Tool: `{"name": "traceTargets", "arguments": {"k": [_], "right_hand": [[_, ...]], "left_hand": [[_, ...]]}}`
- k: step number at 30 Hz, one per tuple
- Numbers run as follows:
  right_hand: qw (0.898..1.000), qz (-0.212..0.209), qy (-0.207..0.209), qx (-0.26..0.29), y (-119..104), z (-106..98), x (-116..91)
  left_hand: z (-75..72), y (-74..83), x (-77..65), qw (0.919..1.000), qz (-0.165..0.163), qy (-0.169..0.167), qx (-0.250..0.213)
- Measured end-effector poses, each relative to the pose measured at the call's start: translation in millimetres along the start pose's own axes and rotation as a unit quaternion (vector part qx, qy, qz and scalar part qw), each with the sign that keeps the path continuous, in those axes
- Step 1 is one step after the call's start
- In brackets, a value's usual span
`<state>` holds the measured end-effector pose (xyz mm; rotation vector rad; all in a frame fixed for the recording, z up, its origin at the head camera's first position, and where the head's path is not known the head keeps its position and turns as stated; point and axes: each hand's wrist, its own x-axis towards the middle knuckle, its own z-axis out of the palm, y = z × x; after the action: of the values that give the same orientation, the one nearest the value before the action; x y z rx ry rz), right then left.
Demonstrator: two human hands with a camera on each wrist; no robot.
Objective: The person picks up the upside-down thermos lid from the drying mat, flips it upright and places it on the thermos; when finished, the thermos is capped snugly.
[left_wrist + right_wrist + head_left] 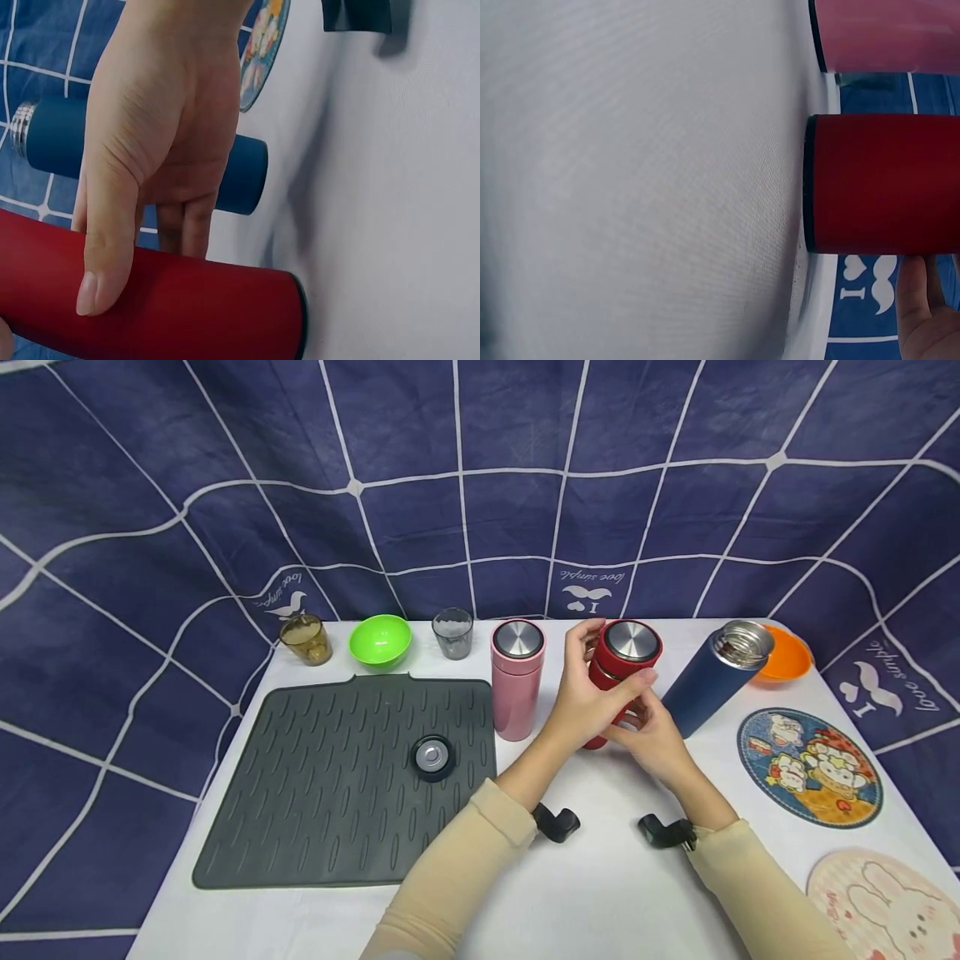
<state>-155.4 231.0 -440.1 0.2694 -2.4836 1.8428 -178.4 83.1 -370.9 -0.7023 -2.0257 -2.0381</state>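
A red thermos [632, 643] with a steel-topped lid stands on the white table between both hands. My left hand [588, 697] grips its upper part, thumb across the front just below the lid and fingers around the far left side. Lower down, my right hand [654, 739] holds the body from the right; the left wrist view shows its thumb [105, 270] laid along the red wall. In the right wrist view the thermos base [810, 184] meets the table. Close by on the left is a capped pink thermos [517, 693]; on the right, a lidless blue thermos [697, 685].
A dark grey ribbed mat [322, 777] covers the left side, with a round black stopper [432, 757] on it. Along the back are an amber glass [307, 642], green bowl [381, 642], clear glass [453, 635] and orange bowl [787, 660]. Two round printed mats [810, 768] lie right.
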Motion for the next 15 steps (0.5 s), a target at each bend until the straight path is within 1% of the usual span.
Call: {"name": "traceTargets", "arguments": {"k": [3, 8, 10, 11, 13, 15], "right_hand": [[1.0, 0.007, 0.001, 0.001, -0.9, 0.7, 0.6], [1.0, 0.004, 0.001, 0.002, -13.4, 2.1, -1.3], [1.0, 0.003, 0.0, 0.0, -20.9, 2.9, -3.4], [1.0, 0.003, -0.001, -0.001, -24.0, 3.1, -4.4], [1.0, 0.007, 0.0, -0.003, -28.0, 3.5, -5.9], [1.0, 0.01, 0.001, -0.001, -29.7, 3.6, -6.6]], "left_hand": [[0.1, -1.5, -0.1, 0.9999, 0.007, 0.002, -0.012], [-2.4, -2.0, 1.0, 0.9992, 0.031, -0.025, 0.006], [-2.6, -0.1, 0.9, 0.9992, 0.028, -0.027, 0.013], [-2.3, 2.1, 0.6, 0.9995, 0.021, -0.023, 0.012], [-2.4, 12.5, -0.8, 0.9999, 0.01, -0.008, 0.006], [-3.0, 22.1, -2.6, 1.0, 0.002, -0.001, -0.006]]}}
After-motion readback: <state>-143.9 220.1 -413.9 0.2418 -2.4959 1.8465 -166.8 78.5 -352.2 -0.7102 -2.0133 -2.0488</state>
